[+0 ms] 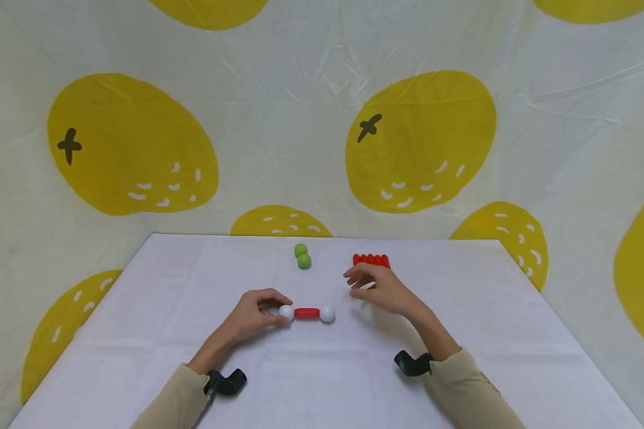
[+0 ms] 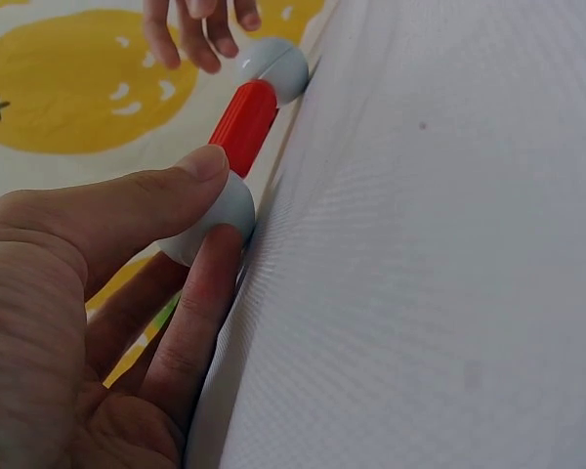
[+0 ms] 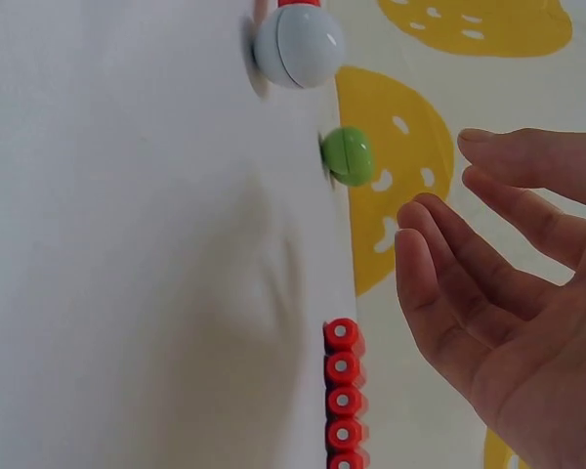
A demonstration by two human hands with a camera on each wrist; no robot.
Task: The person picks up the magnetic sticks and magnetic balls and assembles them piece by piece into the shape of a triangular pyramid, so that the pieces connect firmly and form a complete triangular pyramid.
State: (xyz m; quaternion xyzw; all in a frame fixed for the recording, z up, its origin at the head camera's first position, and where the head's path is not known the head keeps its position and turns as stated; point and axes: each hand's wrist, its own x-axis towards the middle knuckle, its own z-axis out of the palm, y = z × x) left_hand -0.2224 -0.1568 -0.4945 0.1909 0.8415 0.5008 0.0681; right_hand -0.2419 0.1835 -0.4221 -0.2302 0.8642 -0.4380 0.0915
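Observation:
A red rod (image 1: 307,313) lies on the white table with a white ball at each end, like a dumbbell. My left hand (image 1: 257,314) pinches the left white ball (image 2: 236,207) between thumb and fingers. The right white ball (image 1: 327,314) rests on the cloth, untouched. My right hand (image 1: 378,287) hovers above the table to the right of it, fingers loosely bent and holding nothing. Just beyond that hand, several red rods (image 1: 371,260) lie side by side in a row; the right wrist view shows round holes in their ends.
Two green balls (image 1: 303,261) sit close together near the back of the table. Behind the table's far edge hangs a pale cloth (image 1: 284,149) with big yellow fruit prints. A black wrist camera (image 1: 231,382) sticks out from each sleeve.

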